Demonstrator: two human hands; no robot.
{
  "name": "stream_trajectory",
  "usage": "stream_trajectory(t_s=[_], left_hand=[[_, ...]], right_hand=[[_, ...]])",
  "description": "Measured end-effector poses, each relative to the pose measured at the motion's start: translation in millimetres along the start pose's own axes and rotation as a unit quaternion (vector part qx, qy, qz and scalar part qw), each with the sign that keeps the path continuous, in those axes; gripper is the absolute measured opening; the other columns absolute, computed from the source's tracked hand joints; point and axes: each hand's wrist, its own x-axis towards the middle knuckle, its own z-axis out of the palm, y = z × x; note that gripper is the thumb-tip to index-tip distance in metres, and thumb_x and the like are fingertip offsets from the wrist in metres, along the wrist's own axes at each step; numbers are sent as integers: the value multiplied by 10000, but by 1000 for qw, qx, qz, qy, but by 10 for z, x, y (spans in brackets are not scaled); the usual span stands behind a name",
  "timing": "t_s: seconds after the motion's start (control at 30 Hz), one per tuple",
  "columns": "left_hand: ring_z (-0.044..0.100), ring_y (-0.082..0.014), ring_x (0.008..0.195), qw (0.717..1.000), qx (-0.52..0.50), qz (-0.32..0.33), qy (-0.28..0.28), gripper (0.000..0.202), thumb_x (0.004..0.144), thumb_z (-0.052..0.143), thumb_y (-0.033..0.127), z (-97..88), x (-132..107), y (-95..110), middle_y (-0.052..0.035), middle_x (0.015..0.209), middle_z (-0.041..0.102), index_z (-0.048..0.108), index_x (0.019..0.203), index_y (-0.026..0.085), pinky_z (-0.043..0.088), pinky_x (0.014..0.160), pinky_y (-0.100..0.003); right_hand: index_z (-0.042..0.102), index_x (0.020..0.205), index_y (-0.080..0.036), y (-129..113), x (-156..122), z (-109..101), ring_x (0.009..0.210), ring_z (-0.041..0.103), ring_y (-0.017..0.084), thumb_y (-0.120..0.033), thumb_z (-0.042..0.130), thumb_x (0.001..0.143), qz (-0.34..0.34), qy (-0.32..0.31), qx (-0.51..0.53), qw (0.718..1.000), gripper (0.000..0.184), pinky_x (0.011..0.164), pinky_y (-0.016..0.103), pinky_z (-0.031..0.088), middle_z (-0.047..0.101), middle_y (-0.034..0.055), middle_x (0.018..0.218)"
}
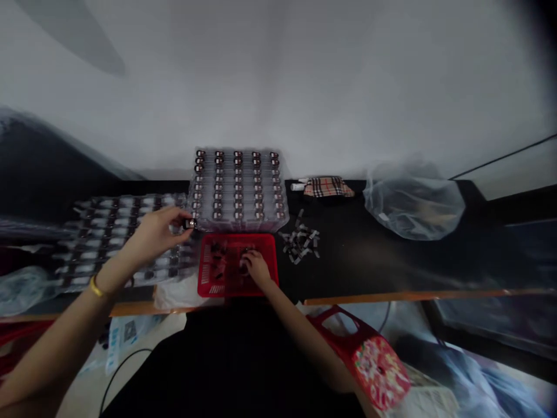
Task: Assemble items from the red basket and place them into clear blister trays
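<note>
My left hand (157,234) pinches a small dark part with a metal face (190,223) between fingertips and thumb, just above the edge of a transparent plastic tray (126,238) holding rows of small parts. My right hand (256,268) rests inside a red plastic basket (261,237), its fingers curled down among loose dark parts (217,258). Whether those fingers grip anything is hidden. A tall stack of transparent trays (238,188), with small dark-and-silver parts in neat rows, stands directly behind the basket.
A loose heap of small black-and-white strips (300,241) lies right of the basket on the black table (374,261). Farther back are a plaid pouch (328,187), a white tube (298,187) and a transparent plastic bag (413,200). A red floral bag (376,363) sits below the table's orange edge.
</note>
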Motion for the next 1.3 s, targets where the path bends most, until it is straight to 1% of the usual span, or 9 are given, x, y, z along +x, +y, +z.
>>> stream_trajectory(t_s=[0.2, 0.37, 0.43, 0.5, 0.6, 0.77, 0.9, 1.07, 1.3], left_hand=[[654, -212, 719, 996, 36, -69, 51, 232, 819, 556, 419, -93, -846, -175, -28, 867, 674, 624, 978, 265, 532, 685, -347], [656, -258, 715, 981, 33, -163, 98, 235, 785, 565, 472, -92, -1318, -194, -9, 835, 643, 615, 977, 345, 540, 668, -400], [665, -271, 722, 974, 21, -201, 105, 238, 778, 564, 486, -34, -1422, -185, -12, 821, 640, 607, 966, 347, 546, 690, -429], [670, -270, 718, 969, 5, -222, 107, 251, 780, 566, 500, 49, -1480, -178, -15, 816, 650, 592, 967, 334, 553, 698, -439], [675, -255, 727, 970, -8, -225, 96, 286, 794, 576, 510, 184, -1499, -162, -21, 826, 670, 577, 987, 299, 562, 709, -420], [683, -237, 734, 976, -33, -201, 76, 271, 808, 586, 457, 324, -1445, -92, -38, 860, 689, 585, 1000, 265, 564, 714, -389], [678, -231, 706, 978, -33, -187, 81, 263, 800, 594, 457, 331, -1443, -43, -29, 834, 680, 602, 981, 266, 563, 690, -383], [673, -221, 697, 972, -60, -202, 100, 274, 800, 609, 458, 375, -1473, 16, -23, 807, 684, 591, 994, 265, 558, 699, -363], [663, -176, 700, 957, -173, -204, 112, 343, 785, 658, 447, 534, -1375, 165, -35, 829, 699, 589, 1001, 189, 543, 671, -290]], right_hand=[[720, 1034, -266, 22, 63, 80, 1321, 428, 233, -43, 628, 796, -72, -90, -15, 993, 339, 1092, 403, 347, 601, 50, 1317], [502, 1370, -190, 250, 188, -290, 1347, 413, 224, -145, 454, 957, -26, -36, -17, 999, 418, 1107, 413, 341, 460, 137, 1459], [496, 1361, -185, 330, 184, -422, 1288, 482, 215, -192, 446, 982, -10, -28, -16, 999, 382, 1083, 423, 379, 528, 126, 1392], [595, 1221, -172, 379, 104, -455, 1161, 582, 216, -254, 499, 979, 5, -42, -16, 999, 273, 1024, 444, 441, 628, 100, 1244], [655, 1040, -150, 360, -91, -294, 992, 653, 202, -345, 598, 934, 22, -80, -14, 996, 230, 914, 424, 517, 682, 76, 1084], [626, 1135, -158, 224, -204, 43, 1003, 655, 200, -301, 605, 934, 6, -93, 18, 995, 248, 893, 424, 541, 668, 68, 1137], [603, 1179, -150, 335, -247, -64, 1078, 636, 208, -253, 552, 964, 17, -47, 23, 998, 244, 951, 445, 515, 655, 82, 1191], [654, 1052, -141, 534, -428, -188, 984, 668, 189, -269, 581, 949, 17, -59, 3, 998, 179, 909, 423, 536, 696, 60, 1070], [665, 1050, -159, 91, -235, 251, 1090, 621, 212, -266, 595, 937, -65, -120, -22, 990, 170, 967, 452, 493, 675, 66, 1133]])
